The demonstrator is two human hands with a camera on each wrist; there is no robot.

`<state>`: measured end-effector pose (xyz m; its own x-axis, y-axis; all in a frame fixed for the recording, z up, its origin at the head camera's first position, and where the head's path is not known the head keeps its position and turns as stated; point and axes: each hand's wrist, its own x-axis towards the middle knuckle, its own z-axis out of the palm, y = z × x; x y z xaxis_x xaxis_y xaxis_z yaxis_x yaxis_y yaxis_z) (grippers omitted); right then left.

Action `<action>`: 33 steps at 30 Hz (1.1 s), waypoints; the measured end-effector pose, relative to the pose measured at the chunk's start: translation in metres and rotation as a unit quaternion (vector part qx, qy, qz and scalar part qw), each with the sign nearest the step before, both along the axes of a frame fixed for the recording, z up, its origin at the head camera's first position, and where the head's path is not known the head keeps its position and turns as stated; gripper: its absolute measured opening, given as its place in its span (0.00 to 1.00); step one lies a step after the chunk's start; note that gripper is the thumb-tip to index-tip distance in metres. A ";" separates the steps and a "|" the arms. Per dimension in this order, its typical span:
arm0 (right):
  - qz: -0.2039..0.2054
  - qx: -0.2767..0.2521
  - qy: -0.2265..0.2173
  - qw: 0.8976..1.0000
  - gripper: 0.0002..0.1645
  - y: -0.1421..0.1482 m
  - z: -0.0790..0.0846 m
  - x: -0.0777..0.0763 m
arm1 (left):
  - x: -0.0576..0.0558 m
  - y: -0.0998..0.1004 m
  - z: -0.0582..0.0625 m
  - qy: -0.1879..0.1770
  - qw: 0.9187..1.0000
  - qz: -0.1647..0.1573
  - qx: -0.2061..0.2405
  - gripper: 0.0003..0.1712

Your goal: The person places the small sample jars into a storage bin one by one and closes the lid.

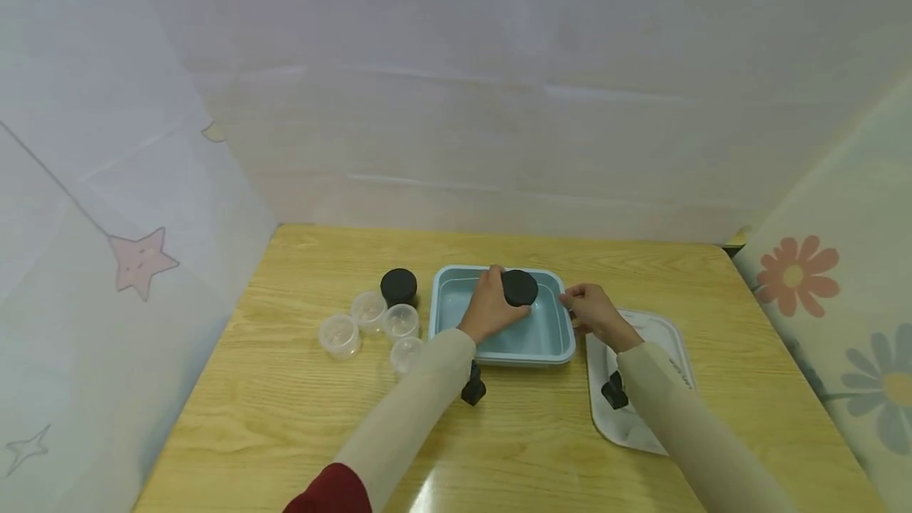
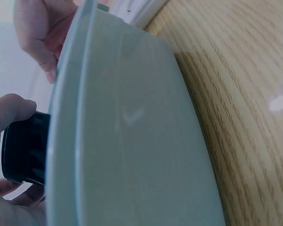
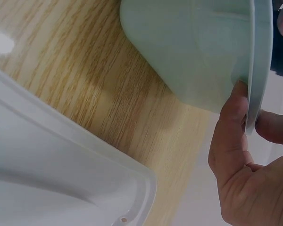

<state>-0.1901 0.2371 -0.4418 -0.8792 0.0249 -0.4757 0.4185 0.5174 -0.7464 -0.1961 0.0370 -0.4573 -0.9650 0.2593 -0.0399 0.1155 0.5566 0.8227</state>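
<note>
A light blue plastic bin (image 1: 463,351) sits on the wooden table, its open top facing up. Over its inside, my left hand (image 1: 493,309) grips a round black-topped jar (image 1: 521,288) between thumb and fingers; the left wrist view shows the dark jar (image 2: 26,148) just past the bin's rim. At the bin's right side, my right hand (image 1: 593,311) pinches the rim, thumb inside and fingers under the outer edge, as the right wrist view shows with the hand (image 3: 254,174) at the rim (image 3: 259,70).
Left of the bin stand a second black-lidded jar (image 1: 399,286) and several clear cups, one of them a clear cup (image 1: 340,336) farthest left. A white lid (image 1: 627,426) lies on the table (image 1: 513,450) under my right forearm. A pale cloth wall (image 1: 499,141) rises behind.
</note>
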 end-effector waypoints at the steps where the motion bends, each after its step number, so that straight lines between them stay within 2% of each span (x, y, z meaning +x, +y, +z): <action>1: -0.001 -0.001 0.000 1.000 0.21 0.000 0.000 0.000 | -0.002 0.002 -0.001 -0.002 1.000 -0.004 -0.009 0.41; 9: -0.004 -0.007 -0.002 1.000 0.21 0.001 -0.001 -0.001 | -0.008 0.018 -0.012 -0.025 0.999 -0.028 -0.028 0.41; 14: -0.008 -0.004 0.000 1.000 0.21 0.000 -0.002 -0.001 | -0.009 0.026 -0.014 -0.029 0.998 -0.038 -0.036 0.41; 25: -0.011 -0.005 -0.001 1.000 0.21 -0.006 -0.005 0.001 | -0.008 0.028 -0.024 -0.070 0.997 -0.026 -0.029 0.46; 29: -0.009 -0.005 0.000 1.000 0.20 -0.007 -0.005 0.001 | -0.008 0.026 -0.024 -0.072 0.996 -0.030 -0.033 0.46; 33: -0.006 0.004 0.004 1.000 0.21 -0.006 -0.002 -0.001 | -0.011 0.025 -0.018 -0.066 0.996 -0.044 -0.038 0.45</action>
